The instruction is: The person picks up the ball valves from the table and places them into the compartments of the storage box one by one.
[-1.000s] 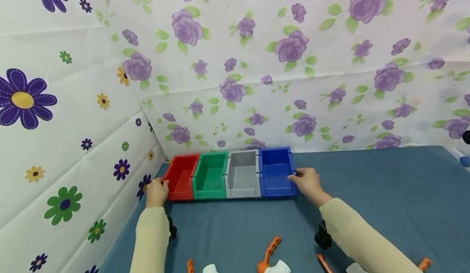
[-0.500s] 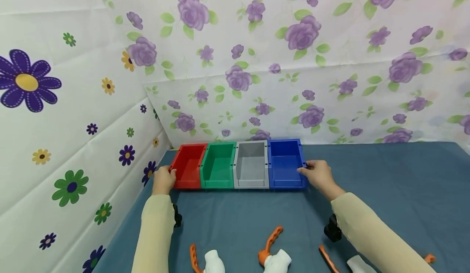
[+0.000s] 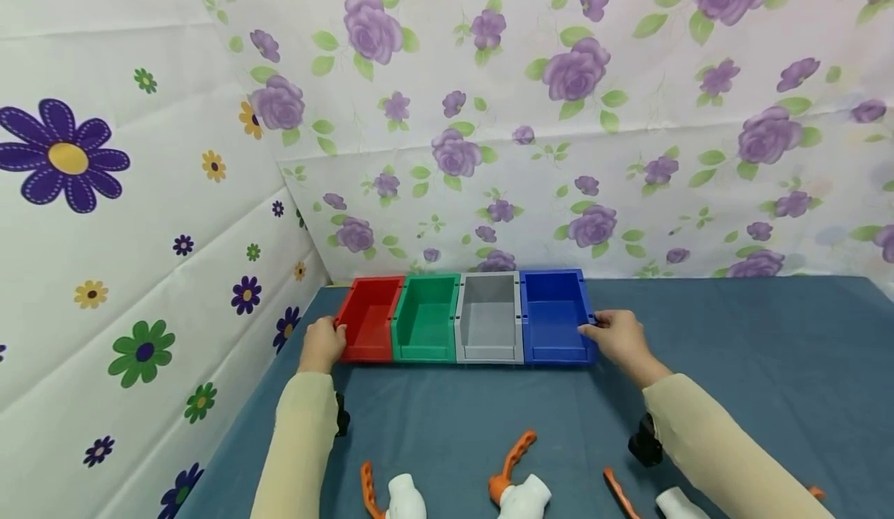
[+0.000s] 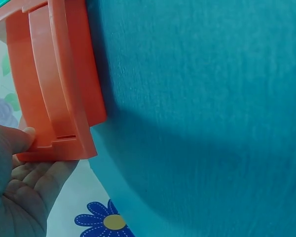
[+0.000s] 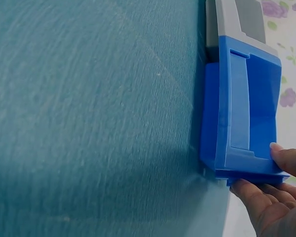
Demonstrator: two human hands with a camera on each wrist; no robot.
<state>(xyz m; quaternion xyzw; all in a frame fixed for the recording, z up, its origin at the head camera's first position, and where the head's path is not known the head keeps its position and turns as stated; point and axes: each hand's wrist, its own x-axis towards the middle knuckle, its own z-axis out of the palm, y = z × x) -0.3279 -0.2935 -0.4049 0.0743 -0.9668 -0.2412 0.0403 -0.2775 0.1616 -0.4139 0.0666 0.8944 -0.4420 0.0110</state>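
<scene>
Four open-fronted storage bins stand side by side against the back wall: red [image 3: 370, 319], green [image 3: 427, 319], grey [image 3: 489, 319] and blue [image 3: 556, 319]. No contents show in them. At the row's left end my left hand [image 3: 323, 346] grips the red bin's side wall. In the left wrist view its thumb lies over the rim and its fingers are on the outer side. My right hand [image 3: 620, 340] holds the blue bin's right side. The right wrist view shows that thumb at the rim, with the fingers outside and partly hidden by the bin.
Nearer to me on the blue tablecloth [image 3: 447, 403] lie several white items with orange handles, such as a white bottle-like one [image 3: 524, 497] and another [image 3: 407, 497]. The frame's lower edge cuts them off. A flowered cloth wall [image 3: 447, 216] rises behind the bins, another at left.
The row of bins has slid a little to the right along the back wall, with both hands still holding its ends. The head view has also tilted slightly.
</scene>
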